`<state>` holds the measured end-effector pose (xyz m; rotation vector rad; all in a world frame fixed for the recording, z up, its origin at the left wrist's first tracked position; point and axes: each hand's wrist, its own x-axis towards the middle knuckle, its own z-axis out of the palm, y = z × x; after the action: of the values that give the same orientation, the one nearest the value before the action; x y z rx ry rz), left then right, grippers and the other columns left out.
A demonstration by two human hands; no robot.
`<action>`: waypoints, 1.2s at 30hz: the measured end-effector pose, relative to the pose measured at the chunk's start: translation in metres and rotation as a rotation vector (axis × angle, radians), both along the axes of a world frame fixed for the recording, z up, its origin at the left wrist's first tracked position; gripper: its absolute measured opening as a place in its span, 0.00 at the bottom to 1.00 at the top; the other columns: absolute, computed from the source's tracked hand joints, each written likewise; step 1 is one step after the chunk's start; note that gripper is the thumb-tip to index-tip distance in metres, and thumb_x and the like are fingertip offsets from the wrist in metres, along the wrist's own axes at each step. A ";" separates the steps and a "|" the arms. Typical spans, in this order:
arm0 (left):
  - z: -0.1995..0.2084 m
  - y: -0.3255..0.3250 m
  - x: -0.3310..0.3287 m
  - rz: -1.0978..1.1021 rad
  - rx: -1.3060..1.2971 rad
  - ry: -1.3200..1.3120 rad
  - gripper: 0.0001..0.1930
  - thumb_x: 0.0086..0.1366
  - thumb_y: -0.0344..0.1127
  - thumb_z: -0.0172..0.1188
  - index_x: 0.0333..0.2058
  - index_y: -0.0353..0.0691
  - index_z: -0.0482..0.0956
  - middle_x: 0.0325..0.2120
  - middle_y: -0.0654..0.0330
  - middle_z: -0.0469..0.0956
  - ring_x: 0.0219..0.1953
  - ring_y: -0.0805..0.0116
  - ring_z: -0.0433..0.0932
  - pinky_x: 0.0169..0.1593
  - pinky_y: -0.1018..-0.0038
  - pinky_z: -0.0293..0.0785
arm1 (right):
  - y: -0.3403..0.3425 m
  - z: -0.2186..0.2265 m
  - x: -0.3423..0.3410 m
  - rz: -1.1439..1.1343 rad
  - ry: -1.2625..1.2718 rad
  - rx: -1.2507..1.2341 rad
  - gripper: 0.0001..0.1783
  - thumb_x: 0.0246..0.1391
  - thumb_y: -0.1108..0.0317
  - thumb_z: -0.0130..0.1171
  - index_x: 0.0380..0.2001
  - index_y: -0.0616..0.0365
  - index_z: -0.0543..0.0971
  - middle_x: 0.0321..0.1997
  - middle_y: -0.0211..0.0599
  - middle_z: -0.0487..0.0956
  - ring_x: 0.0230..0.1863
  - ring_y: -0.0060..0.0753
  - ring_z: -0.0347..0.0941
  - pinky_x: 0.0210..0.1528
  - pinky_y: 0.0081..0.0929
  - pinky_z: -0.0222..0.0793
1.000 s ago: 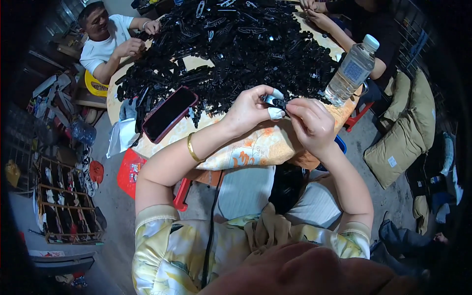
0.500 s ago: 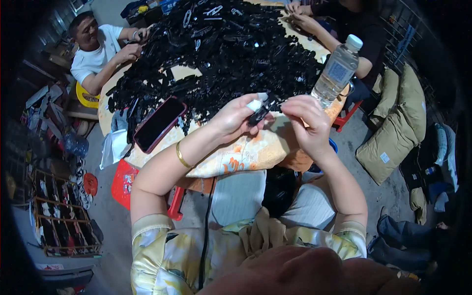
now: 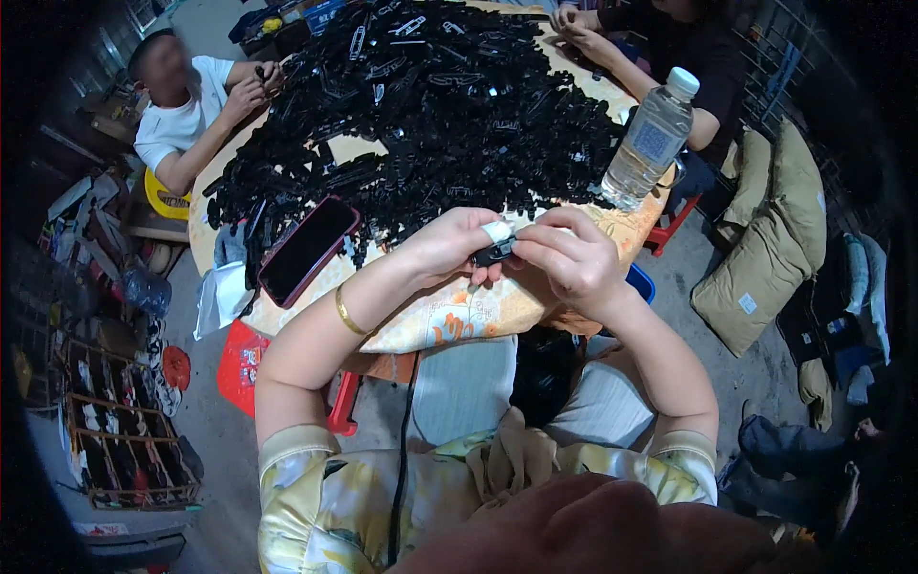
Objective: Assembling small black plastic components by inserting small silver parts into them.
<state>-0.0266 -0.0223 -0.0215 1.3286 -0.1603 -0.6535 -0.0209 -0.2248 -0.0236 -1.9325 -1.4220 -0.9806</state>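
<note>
Over the near edge of a round table my left hand (image 3: 457, 245) grips a small black plastic part (image 3: 493, 253) between thumb and fingers. White tape or wrap covers the left thumb tip. My right hand (image 3: 574, 256) is closed in a pinch at the right end of the same part; its fingertips touch it, and anything smaller between them is too small to make out. Just beyond both hands spreads a large heap of black plastic pieces (image 3: 449, 124), some of them shiny or clip-shaped. A gold bangle (image 3: 350, 312) circles my left wrist.
A phone (image 3: 308, 251) in a dark red case lies left of my hands, beside white paper (image 3: 222, 298). A water bottle (image 3: 652, 139) stands at the table's right. Two people sit across, one in a white shirt (image 3: 199, 110). Tan sacks (image 3: 765, 253) lie on the floor to the right.
My right hand has moved left and down, closing in on the black part. My left hand has lowered slightly and tilted the part flatter. The person at left has raised their hands a little.
</note>
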 end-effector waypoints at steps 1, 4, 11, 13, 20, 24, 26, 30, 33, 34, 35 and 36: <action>0.002 0.001 -0.001 -0.037 0.022 -0.035 0.10 0.65 0.34 0.47 0.37 0.33 0.70 0.23 0.57 0.75 0.20 0.74 0.76 0.21 0.84 0.72 | -0.001 -0.001 -0.001 -0.008 -0.007 0.000 0.13 0.33 0.74 0.61 0.29 0.56 0.78 0.32 0.33 0.78 0.35 0.39 0.73 0.33 0.28 0.73; 0.006 0.004 -0.002 -0.155 0.086 -0.135 0.14 0.61 0.30 0.55 0.43 0.31 0.67 0.31 0.57 0.76 0.31 0.73 0.78 0.35 0.79 0.77 | -0.003 -0.003 -0.001 -0.035 -0.021 -0.046 0.12 0.33 0.74 0.61 0.28 0.56 0.77 0.32 0.33 0.78 0.35 0.38 0.74 0.33 0.28 0.73; 0.005 -0.007 -0.017 0.028 0.460 -0.746 0.15 0.56 0.28 0.57 0.43 0.32 0.70 0.29 0.57 0.77 0.30 0.76 0.75 0.35 0.80 0.72 | -0.004 -0.009 -0.007 -0.022 0.885 0.083 0.20 0.44 0.71 0.64 0.42 0.66 0.74 0.32 0.40 0.79 0.30 0.23 0.76 0.33 0.20 0.72; 0.021 -0.012 -0.024 0.030 0.707 -0.760 0.12 0.56 0.30 0.57 0.40 0.35 0.73 0.22 0.55 0.76 0.24 0.73 0.75 0.29 0.75 0.71 | -0.009 -0.007 -0.006 -0.079 0.844 0.006 0.19 0.43 0.73 0.65 0.41 0.66 0.75 0.29 0.38 0.79 0.27 0.21 0.75 0.29 0.18 0.71; 0.010 -0.015 -0.017 -0.030 0.668 -1.028 0.14 0.55 0.32 0.58 0.41 0.36 0.73 0.27 0.52 0.77 0.28 0.63 0.78 0.31 0.71 0.72 | -0.024 -0.004 -0.007 -0.085 0.947 -0.022 0.16 0.44 0.73 0.64 0.37 0.67 0.76 0.28 0.36 0.79 0.29 0.19 0.74 0.30 0.17 0.70; 0.035 0.029 0.009 0.175 0.615 -1.016 0.15 0.55 0.32 0.58 0.43 0.37 0.74 0.38 0.57 0.76 0.41 0.67 0.75 0.46 0.72 0.71 | -0.059 0.027 0.001 0.129 1.347 -0.359 0.16 0.43 0.71 0.66 0.35 0.67 0.77 0.28 0.32 0.78 0.29 0.19 0.73 0.32 0.17 0.70; 0.048 0.066 0.029 0.405 1.098 -1.055 0.16 0.56 0.32 0.58 0.44 0.37 0.74 0.42 0.51 0.75 0.47 0.56 0.72 0.53 0.67 0.66 | -0.067 0.027 0.002 0.168 1.326 -0.443 0.16 0.43 0.69 0.66 0.36 0.65 0.77 0.27 0.32 0.79 0.30 0.18 0.74 0.32 0.18 0.70; 0.013 0.154 0.056 0.338 1.571 -0.714 0.21 0.50 0.29 0.60 0.46 0.35 0.73 0.41 0.47 0.75 0.47 0.53 0.72 0.51 0.66 0.68 | -0.050 0.017 0.009 0.159 1.076 -0.575 0.15 0.46 0.64 0.64 0.35 0.63 0.78 0.24 0.32 0.78 0.26 0.16 0.72 0.29 0.17 0.68; 0.016 0.147 0.067 0.306 1.553 -0.679 0.22 0.50 0.31 0.61 0.47 0.36 0.72 0.43 0.46 0.73 0.49 0.52 0.70 0.52 0.67 0.68 | -0.036 0.000 0.018 -0.150 0.823 -0.125 0.12 0.46 0.67 0.62 0.34 0.61 0.78 0.25 0.35 0.77 0.25 0.25 0.74 0.29 0.24 0.69; 0.015 0.145 0.067 0.340 1.608 -0.674 0.22 0.50 0.32 0.61 0.46 0.36 0.73 0.44 0.44 0.71 0.49 0.51 0.70 0.52 0.67 0.67 | -0.029 -0.008 0.024 -0.140 0.827 -0.122 0.12 0.46 0.67 0.62 0.34 0.61 0.78 0.25 0.35 0.77 0.25 0.25 0.74 0.29 0.24 0.69; 0.015 0.142 0.070 0.370 1.656 -0.678 0.22 0.50 0.33 0.61 0.45 0.36 0.73 0.46 0.43 0.70 0.50 0.51 0.69 0.52 0.67 0.67 | -0.024 -0.012 0.031 -0.267 0.589 -0.138 0.11 0.46 0.68 0.61 0.34 0.60 0.78 0.26 0.37 0.76 0.25 0.32 0.74 0.28 0.27 0.69; 0.016 0.139 0.072 0.365 1.658 -0.683 0.22 0.50 0.33 0.61 0.45 0.36 0.73 0.46 0.43 0.70 0.50 0.51 0.69 0.52 0.67 0.67 | -0.021 -0.016 0.038 -0.390 0.349 -0.151 0.10 0.46 0.70 0.60 0.34 0.60 0.77 0.26 0.39 0.74 0.26 0.38 0.73 0.28 0.31 0.69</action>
<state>0.0451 0.1166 -0.0051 3.0531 0.1448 0.1886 0.0171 -0.2454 -0.0397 -2.4118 -0.9657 -0.6609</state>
